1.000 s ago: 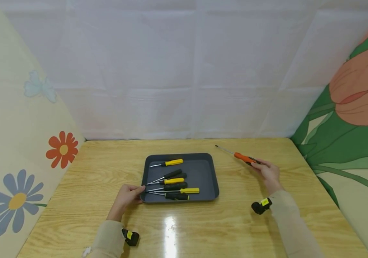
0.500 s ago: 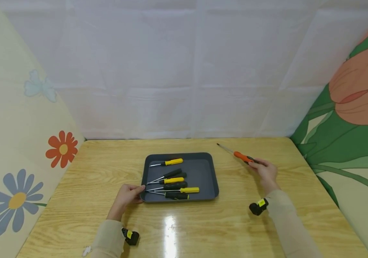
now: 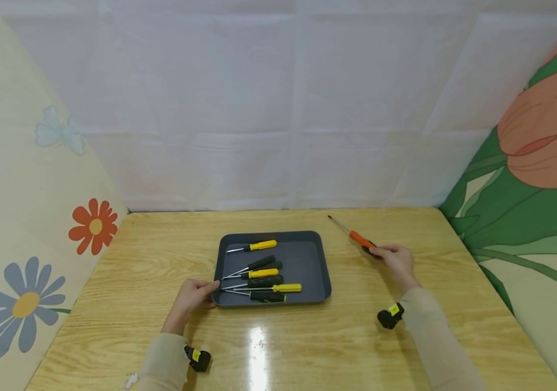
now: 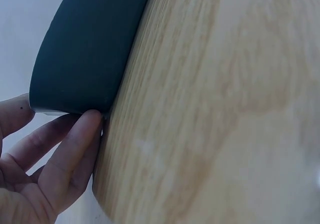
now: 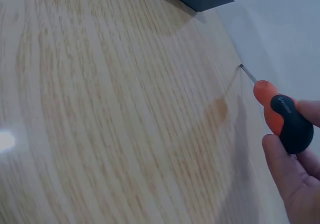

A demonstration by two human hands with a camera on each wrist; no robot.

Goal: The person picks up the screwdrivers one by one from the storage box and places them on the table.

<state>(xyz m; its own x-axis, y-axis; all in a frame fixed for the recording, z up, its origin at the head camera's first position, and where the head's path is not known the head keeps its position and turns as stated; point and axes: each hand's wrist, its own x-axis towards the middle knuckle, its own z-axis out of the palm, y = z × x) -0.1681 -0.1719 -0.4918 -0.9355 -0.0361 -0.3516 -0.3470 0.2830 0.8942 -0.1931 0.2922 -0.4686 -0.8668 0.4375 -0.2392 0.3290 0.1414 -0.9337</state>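
Observation:
In the head view my right hand [image 3: 397, 262] grips the handle end of an orange and black screwdriver [image 3: 359, 238], to the right of the tray. Its shaft points to the far left; the right wrist view shows the screwdriver [image 5: 267, 101] between thumb and fingers. A dark grey tray [image 3: 308, 271] lies mid-table, its left front corner pinched by my left hand [image 3: 192, 300]. From the left wrist view, fingers touch the outer wall of the tray [image 4: 85, 48]. Several screwdrivers lie inside, among them a yellow-handled one [image 3: 263, 245] at the back and a black and green one [image 3: 268, 297] at the front.
The wooden table [image 3: 347, 342] reaches back to a white sheet [image 3: 288, 108]. Flower-patterned panels flank it at the left [image 3: 24, 217] and right [image 3: 537, 228]. A small white scrap [image 3: 131, 380] lies by my left sleeve.
My right hand has shifted a little left toward the tray, bringing the orange and black screwdriver with it. The left hand and the tray have stayed put.

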